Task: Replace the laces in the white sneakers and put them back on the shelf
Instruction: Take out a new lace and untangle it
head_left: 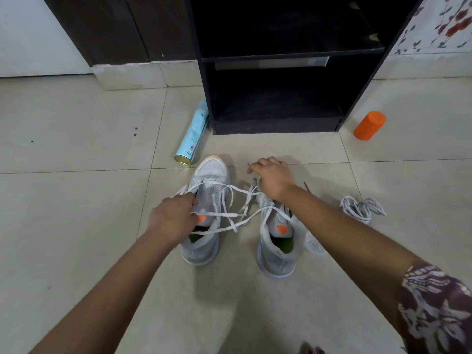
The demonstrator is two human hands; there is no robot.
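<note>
At the centre of the frame, two white sneakers stand side by side on the tiled floor, toes pointing toward the top of the picture. Over the left sneaker, the left hand pinches a white lace at the eyelets, fingers curled tight on it. Loose strands of that lace cross the gap to the right sneaker. Its toe is covered by the right hand, fingers bent downward, gripping the strands that run in under its thumb side. A patterned sleeve shows at lower right.

Right of the pair, apart from it, lies a tangled bundle of laces. The black shelf stands at upper centre. A pale blue spray can lies by its lower left corner, and an orange cylinder sits to its right.
</note>
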